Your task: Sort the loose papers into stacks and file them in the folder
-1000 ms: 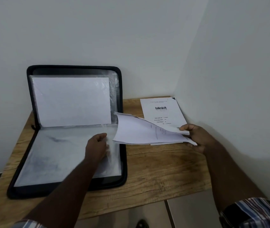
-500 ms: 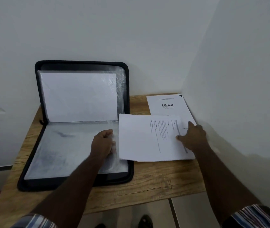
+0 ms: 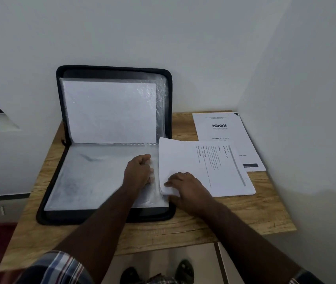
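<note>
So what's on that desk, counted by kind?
Folder: 1
Paper stacks outside it: 2, the printed stack and the blinkit stack
Hands: 2, left hand and right hand
Total: 5

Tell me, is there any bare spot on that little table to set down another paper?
Bare wood shows along the table front edge, below the folder and the paper stack, widest at the front right corner. A small strip lies between the folder and the blinkit sheet. The middle is crowded, where both hands meet.
</note>
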